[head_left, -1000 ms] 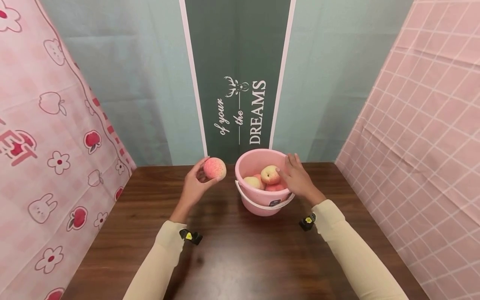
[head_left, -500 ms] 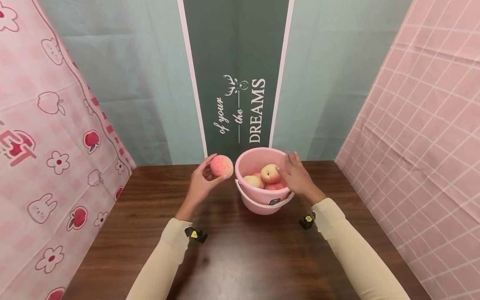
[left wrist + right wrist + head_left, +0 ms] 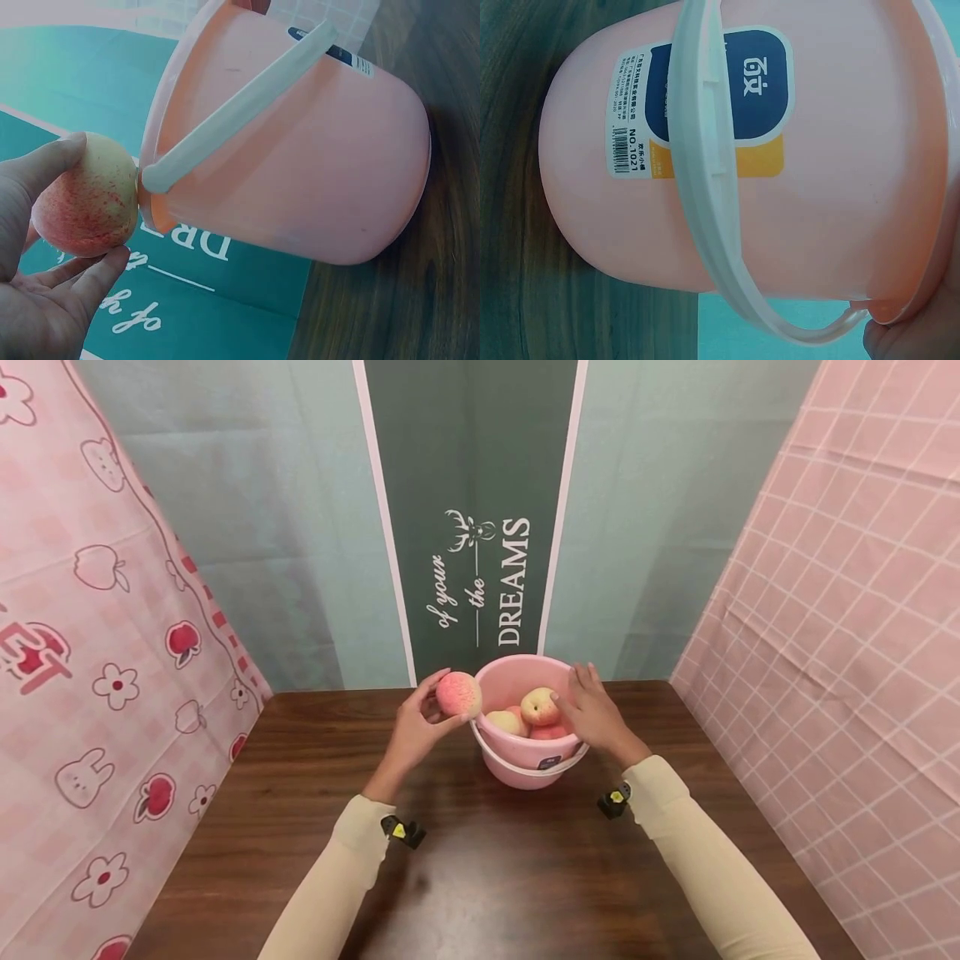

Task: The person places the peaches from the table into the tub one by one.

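Note:
My left hand holds a pink-and-yellow peach between thumb and fingers, above table height at the left rim of a pink bucket. In the left wrist view the peach meets the rim in the picture; whether they touch I cannot tell. Inside the upright bucket lie several similar fruits, with a yellowish one on top. My right hand grips the bucket's right rim, its thumb over the opening. Only part of that hand shows in the right wrist view, at the rim by the handle's end.
A white handle hangs down the bucket's near side, across a printed label. Under it is a dark wooden table. A green cloth hangs behind, with pink cloths at both sides.
My left hand has carried the peach rightward, from beside the bucket to its left rim. The right hand and the bucket have stayed where they were.

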The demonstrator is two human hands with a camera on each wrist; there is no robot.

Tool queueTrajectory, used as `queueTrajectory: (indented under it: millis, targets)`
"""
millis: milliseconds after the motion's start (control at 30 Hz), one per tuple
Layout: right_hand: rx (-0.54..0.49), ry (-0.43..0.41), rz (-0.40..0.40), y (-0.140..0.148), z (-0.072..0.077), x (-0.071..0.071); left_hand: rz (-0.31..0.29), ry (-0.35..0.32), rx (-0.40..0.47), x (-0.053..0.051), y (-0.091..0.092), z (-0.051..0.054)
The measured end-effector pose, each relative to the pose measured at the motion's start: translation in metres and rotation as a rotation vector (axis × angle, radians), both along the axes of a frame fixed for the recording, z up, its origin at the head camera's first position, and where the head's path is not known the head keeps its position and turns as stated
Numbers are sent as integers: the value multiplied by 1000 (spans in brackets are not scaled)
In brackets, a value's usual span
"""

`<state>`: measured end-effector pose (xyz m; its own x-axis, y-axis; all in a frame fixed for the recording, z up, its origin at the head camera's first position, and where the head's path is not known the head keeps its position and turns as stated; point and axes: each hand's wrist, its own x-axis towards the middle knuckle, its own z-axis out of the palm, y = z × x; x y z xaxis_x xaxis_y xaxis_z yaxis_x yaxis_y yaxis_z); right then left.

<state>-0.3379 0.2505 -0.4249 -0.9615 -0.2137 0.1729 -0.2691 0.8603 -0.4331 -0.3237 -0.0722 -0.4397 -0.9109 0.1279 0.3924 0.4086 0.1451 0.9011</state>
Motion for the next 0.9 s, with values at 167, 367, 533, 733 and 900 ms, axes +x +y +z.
queueTrajectory:
  millis: [167, 367, 533, 733, 900]
  targets:
    - [-7, 4, 0, 0, 1, -1, -6, 75, -34, -2, 7, 1]
    - [-12, 3, -6, 0, -1, -2, -17, 104, -61, 0, 16, 4]
    - [-12, 8, -5, 1, -1, -3, -27, 93, -47, 2, 20, 7]
    - [-6, 20, 4, 2, -2, -3, -46, 102, -42, 2, 26, 8]
    - [-7, 19, 8, 1, -3, -3, -57, 119, -76, 6, 35, 13]
